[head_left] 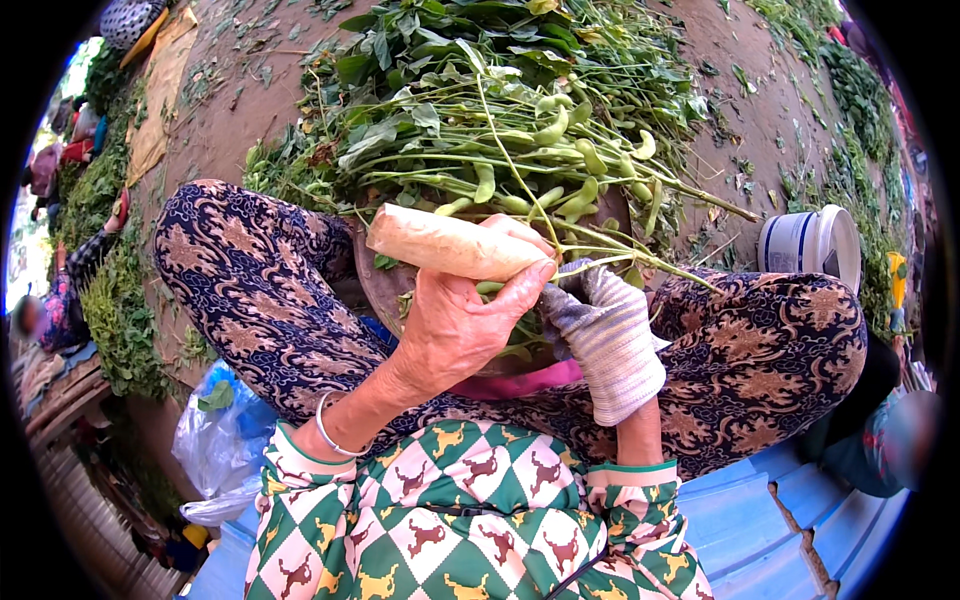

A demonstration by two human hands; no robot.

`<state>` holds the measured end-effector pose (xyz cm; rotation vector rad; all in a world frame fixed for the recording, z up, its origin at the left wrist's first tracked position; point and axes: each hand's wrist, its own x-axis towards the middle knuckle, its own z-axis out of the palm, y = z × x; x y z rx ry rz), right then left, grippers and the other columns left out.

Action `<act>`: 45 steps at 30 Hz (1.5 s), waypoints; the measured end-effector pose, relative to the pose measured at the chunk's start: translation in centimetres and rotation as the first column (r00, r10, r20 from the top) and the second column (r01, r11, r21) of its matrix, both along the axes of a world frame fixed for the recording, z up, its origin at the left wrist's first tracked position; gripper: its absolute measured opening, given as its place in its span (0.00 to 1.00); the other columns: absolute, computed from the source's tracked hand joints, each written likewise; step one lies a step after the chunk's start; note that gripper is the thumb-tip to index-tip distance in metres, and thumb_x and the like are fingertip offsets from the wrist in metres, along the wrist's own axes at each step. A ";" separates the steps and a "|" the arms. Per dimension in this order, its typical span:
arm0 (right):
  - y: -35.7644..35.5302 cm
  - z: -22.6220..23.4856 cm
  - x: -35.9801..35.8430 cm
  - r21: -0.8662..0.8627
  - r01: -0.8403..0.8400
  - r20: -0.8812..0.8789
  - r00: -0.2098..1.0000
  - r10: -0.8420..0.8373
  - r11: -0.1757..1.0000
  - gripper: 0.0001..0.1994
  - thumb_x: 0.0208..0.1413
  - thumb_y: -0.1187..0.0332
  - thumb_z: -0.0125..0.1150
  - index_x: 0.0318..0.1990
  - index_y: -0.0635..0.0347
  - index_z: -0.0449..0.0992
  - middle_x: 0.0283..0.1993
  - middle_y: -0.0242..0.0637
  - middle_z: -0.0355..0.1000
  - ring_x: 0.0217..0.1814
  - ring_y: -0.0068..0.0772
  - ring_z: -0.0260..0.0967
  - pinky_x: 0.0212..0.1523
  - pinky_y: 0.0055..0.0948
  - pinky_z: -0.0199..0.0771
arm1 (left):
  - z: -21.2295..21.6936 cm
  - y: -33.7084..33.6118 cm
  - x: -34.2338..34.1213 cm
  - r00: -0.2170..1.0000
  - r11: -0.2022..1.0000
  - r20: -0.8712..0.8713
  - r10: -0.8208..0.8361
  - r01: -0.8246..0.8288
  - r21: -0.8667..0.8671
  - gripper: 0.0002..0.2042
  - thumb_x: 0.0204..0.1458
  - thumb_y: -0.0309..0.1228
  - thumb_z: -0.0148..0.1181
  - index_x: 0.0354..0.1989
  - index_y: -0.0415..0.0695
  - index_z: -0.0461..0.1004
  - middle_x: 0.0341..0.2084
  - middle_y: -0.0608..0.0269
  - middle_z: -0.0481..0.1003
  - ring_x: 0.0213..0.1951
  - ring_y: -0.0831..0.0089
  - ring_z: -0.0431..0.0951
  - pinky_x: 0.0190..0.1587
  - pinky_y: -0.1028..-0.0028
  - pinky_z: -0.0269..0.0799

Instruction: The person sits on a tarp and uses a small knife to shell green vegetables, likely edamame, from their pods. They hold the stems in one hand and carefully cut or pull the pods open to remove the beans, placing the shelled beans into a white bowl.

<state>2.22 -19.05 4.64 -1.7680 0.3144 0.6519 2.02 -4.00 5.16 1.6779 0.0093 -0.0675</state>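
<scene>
My bare left hand (465, 315), a bracelet at its wrist, is closed round a thick pale wooden handle (440, 243). The far end of that handle is hidden by my fingers. My right hand (605, 335), in a grey-and-white striped knit glove, has its fingers curled on a green bean stem (665, 266), right beside my left fingertips. Just beyond both hands lies a heap of leafy bean plants (480, 130) with plump green pods (580, 198). Part of the heap rests over a brownish round basin (378, 290) between my knees.
A white bucket (785, 243) lies tipped by my right knee. At my left is a clear plastic bag (225, 430). Blue ridged sheeting (770, 520) is under me. More cut plants (120, 320) line both sides. Other people (70, 300) sit at far left and right.
</scene>
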 end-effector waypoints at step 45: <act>-1.3 -0.5 -0.1 0.381 -0.094 -0.087 0.987 0.137 0.920 0.16 0.57 0.54 0.49 0.33 0.56 0.75 0.21 0.24 0.66 0.19 0.13 0.57 0.20 0.15 0.55 | 0.2 2.0 0.2 0.954 0.958 -0.231 -0.189 0.128 -0.255 0.05 0.50 0.26 0.58 0.33 0.38 0.75 0.31 0.64 0.75 0.35 0.78 0.73 0.41 0.77 0.67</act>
